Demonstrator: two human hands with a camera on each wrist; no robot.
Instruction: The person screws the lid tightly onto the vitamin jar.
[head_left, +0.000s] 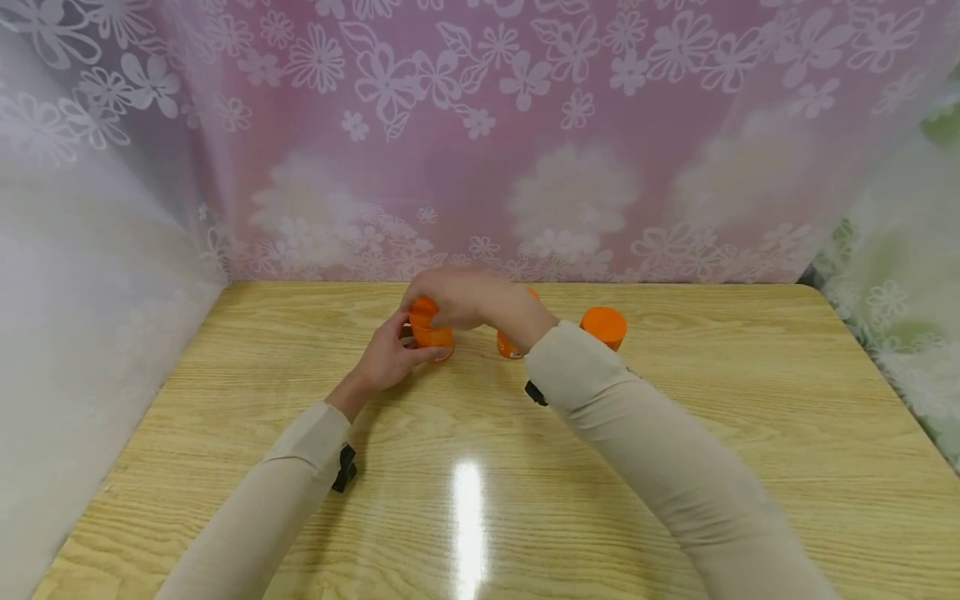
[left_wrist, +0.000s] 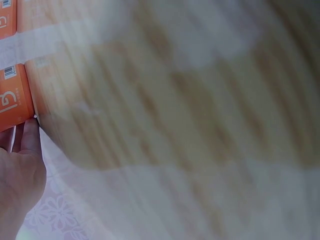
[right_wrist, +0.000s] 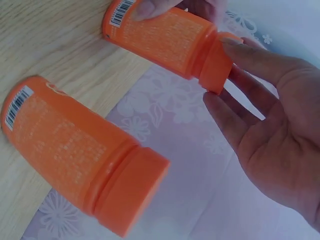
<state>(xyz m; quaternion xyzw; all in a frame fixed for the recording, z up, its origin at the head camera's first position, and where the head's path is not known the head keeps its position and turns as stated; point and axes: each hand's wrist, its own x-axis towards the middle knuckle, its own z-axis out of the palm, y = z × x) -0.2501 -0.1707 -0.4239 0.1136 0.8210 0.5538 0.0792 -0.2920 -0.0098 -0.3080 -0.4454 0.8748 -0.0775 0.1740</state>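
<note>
An orange bottle stands on the table toward the left, the leftmost of three. My left hand holds it low on the body, thumb on the near side, as the thumb beside the barcode in the right wrist view shows. From above, my right hand grips the orange cap at the bottle's neck between thumb and fingers. In the left wrist view, only part of the left hand and the bottle's lower end show at the left edge.
A second orange bottle, capped, stands just right of the held one, partly behind the right forearm in the head view. Farther right is a third orange bottle. The wood-grain table ends at a flowered curtain.
</note>
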